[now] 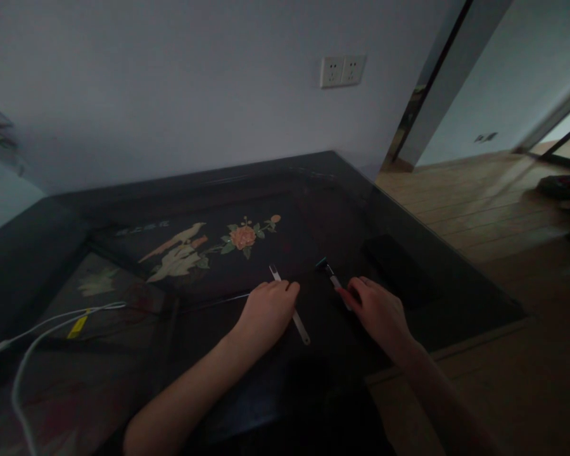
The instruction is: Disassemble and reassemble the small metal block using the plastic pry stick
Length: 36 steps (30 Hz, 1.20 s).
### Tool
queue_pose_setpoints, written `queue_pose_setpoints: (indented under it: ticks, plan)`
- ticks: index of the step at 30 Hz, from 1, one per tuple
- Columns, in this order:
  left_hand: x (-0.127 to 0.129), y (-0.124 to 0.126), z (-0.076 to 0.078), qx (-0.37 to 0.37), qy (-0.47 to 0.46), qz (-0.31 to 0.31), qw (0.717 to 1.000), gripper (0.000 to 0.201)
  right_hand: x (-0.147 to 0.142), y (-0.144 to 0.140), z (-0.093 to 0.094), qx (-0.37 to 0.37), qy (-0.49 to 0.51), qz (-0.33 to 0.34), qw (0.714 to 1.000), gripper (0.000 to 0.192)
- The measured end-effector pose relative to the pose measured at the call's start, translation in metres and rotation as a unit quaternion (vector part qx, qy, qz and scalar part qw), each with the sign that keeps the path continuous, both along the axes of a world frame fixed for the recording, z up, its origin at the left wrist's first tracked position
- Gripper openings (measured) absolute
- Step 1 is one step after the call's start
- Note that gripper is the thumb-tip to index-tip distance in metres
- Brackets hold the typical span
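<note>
Razor (331, 276): slim, teal-headed, silver handle.

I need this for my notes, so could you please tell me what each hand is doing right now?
Left hand: palm down on the metal strip; grip cannot be told.
Right hand: fingers on the razor; grip cannot be told.

We can read no text, label, brand or number here; the yellow tag (77, 327) on the white cable (38, 342) at near left is too blurred.
</note>
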<state>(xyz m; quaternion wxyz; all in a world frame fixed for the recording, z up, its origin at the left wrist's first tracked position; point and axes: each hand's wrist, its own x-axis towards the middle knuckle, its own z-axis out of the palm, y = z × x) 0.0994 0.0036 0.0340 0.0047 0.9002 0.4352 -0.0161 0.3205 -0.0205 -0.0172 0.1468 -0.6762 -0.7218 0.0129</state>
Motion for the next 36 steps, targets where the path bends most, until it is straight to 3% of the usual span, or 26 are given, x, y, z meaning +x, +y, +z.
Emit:
queue_pose_setpoints:
  ticks: [7,15,20,28,36]
  plan:
    - [-0.009,0.015,0.008,0.008,0.044,-0.175,0.984,0.019,0.004,-0.001,-0.006,0.018,0.048,-0.007,0.999,0.039]
    - [0.003,0.022,-0.005,0.037,0.061,-0.276,0.958,0.006,0.005,0.001,-0.011,0.026,0.083,-0.020,0.996,0.035]
    - [0.012,0.027,-0.004,0.061,0.045,-0.329,0.941,0.006,0.004,0.000,-0.009,0.024,0.080,-0.018,0.996,0.033]
    - [0.033,0.038,-0.010,0.104,0.014,-0.357,0.928,0.011,0.001,0.000,-0.008,0.020,0.063,-0.020,0.998,0.031]
    - [0.036,0.039,-0.027,0.112,-0.009,-0.308,0.945,0.014,-0.001,0.001,-0.006,0.007,0.044,-0.019,0.999,0.026]
